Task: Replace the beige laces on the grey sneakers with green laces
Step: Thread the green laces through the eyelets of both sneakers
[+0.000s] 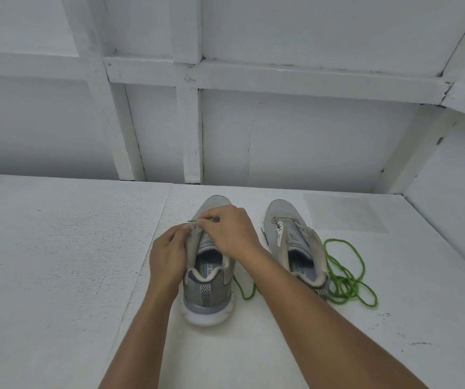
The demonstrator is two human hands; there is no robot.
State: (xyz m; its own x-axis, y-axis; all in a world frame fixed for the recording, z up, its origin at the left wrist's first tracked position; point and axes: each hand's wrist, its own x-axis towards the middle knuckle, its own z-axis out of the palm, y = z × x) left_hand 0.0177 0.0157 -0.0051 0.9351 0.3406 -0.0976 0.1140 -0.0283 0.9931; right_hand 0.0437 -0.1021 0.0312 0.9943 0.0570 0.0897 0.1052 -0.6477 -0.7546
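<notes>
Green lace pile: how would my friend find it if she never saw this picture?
On the white surface, find the right sneaker of the grey pair. The green lace pile lies just right of its heel. It alone sprawls in loose loops; the other green lace trails beside the left sneaker.

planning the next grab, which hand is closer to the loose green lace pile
Right. The right hand is over the held sneaker, on its side toward the green lace pile; the left hand grips the far side.
</notes>
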